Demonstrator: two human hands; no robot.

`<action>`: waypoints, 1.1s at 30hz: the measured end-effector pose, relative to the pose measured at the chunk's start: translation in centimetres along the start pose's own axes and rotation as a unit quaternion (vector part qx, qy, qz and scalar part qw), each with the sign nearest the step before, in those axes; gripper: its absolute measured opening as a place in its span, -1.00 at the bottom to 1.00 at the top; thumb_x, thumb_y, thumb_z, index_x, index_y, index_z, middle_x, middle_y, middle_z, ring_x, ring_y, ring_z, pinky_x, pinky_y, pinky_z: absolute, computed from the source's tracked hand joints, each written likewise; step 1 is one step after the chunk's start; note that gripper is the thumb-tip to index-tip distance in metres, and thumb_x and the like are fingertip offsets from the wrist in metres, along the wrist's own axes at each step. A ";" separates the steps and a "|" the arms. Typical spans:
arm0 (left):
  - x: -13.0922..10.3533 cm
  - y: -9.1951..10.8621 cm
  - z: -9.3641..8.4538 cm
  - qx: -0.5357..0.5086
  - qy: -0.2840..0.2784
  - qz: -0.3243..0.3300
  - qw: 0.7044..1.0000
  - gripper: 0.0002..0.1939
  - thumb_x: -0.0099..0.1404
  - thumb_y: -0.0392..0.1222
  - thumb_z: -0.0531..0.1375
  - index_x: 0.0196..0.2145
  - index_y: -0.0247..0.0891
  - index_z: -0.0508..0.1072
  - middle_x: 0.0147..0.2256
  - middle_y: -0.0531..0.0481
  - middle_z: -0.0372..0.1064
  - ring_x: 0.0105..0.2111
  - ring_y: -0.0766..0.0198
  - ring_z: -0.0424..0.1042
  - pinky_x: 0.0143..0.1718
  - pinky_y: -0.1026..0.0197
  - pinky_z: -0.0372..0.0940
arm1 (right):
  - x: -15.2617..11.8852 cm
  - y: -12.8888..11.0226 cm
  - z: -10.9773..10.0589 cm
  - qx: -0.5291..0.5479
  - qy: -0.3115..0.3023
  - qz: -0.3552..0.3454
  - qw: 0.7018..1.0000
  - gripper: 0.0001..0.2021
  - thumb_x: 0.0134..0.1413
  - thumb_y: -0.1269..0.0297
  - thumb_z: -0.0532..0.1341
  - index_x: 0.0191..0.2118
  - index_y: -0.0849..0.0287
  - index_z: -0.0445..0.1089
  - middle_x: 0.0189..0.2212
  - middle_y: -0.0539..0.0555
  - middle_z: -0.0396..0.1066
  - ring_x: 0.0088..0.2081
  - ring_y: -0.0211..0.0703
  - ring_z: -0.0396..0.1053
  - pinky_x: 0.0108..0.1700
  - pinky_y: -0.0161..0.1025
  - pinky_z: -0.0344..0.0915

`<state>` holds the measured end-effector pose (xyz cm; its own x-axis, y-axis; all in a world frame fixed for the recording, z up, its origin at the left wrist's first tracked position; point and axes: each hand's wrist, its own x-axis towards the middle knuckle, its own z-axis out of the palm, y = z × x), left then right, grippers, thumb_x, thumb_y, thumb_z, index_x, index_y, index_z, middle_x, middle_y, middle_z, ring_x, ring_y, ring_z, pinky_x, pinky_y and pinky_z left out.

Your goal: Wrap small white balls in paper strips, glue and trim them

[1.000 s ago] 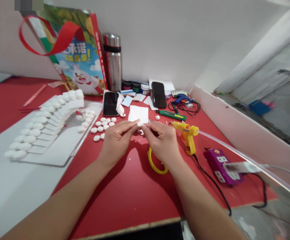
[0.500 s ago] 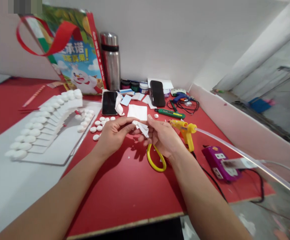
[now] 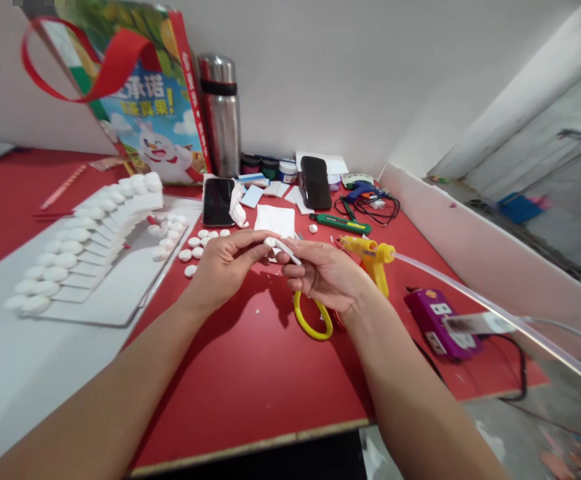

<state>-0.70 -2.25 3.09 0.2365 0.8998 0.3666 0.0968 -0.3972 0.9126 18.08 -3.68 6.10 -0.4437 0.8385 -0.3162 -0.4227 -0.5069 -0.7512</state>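
Note:
Over the red table, my left hand [image 3: 225,268] pinches one end of a small white folded strip [image 3: 283,249], which looks like paper or tissue, around a rounded white end. My right hand [image 3: 330,272] holds the strip's other end between thumb and fingers. Below the right hand lies a yellow loop handle [image 3: 314,331], its other parts hidden by the hand. Several white round pieces [image 3: 197,253] lie left of my left hand. A white square sheet [image 3: 275,220] is just behind the hands. The yellow glue gun [image 3: 370,253] rests right of my right hand.
A white stepped assembly with round pieces [image 3: 90,260] stands on the left. Behind are a bag [image 3: 155,120], a steel flask [image 3: 220,120], two phones [image 3: 219,202] and a green cutter [image 3: 341,223]. A purple power block [image 3: 443,327] with cables sits at the right edge.
The white strip's loose ends, spread out before, are now gathered together under my right fingers. My right hand has turned a little and its fingers have curled. My left hand keeps its pinch.

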 end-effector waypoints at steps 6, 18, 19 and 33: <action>-0.1 -0.3 0.2 -0.028 0.023 -0.033 0.999 -0.72 0.32 -0.03 0.30 -0.09 -0.19 0.66 -0.24 -0.05 0.62 -0.26 0.19 0.55 -0.13 0.17 0.44 | 0.1 0.5 0.1 -0.107 0.048 -0.079 0.990 -0.74 -0.07 0.25 0.47 -0.21 0.23 0.60 -0.45 -0.03 0.40 -0.53 -0.41 0.17 -0.42 -0.33 0.32; -0.2 0.0 0.7 -0.098 0.050 -0.087 0.990 -0.73 0.26 -0.04 0.36 -0.17 -0.25 0.68 -0.35 -0.03 0.57 -0.35 0.28 0.48 -0.21 0.25 0.41 | 0.5 1.9 0.2 -0.546 0.195 -0.344 0.739 -0.87 0.20 0.26 0.27 -0.24 0.18 0.54 -0.50 -0.04 0.41 -0.51 -0.31 0.25 -0.44 -0.31 0.14; -0.2 0.0 0.7 -0.102 0.049 -0.087 0.990 -0.74 0.26 -0.05 0.36 -0.17 -0.25 0.68 -0.35 -0.03 0.57 -0.36 0.29 0.48 -0.21 0.24 0.40 | 0.6 1.9 0.1 -0.557 0.197 -0.358 0.723 -0.89 0.19 0.28 0.28 -0.25 0.18 0.53 -0.46 -0.02 0.44 -0.47 -0.29 0.29 -0.41 -0.31 0.17; -0.1 0.0 0.8 -0.122 0.047 -0.099 0.987 -0.76 0.23 -0.09 0.38 -0.19 -0.26 0.68 -0.38 -0.03 0.57 -0.39 0.29 0.49 -0.23 0.23 0.43 | 0.5 2.0 0.2 -0.557 0.200 -0.337 0.732 -0.86 0.18 0.26 0.27 -0.34 0.20 0.52 -0.58 -0.05 0.40 -0.56 -0.31 0.25 -0.45 -0.30 0.12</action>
<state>0.06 -2.53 2.89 0.1449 0.9725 0.1824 -0.1054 -0.1681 0.9801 16.86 -4.26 4.54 -0.0695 0.9278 0.3667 0.5670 0.3392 -0.7506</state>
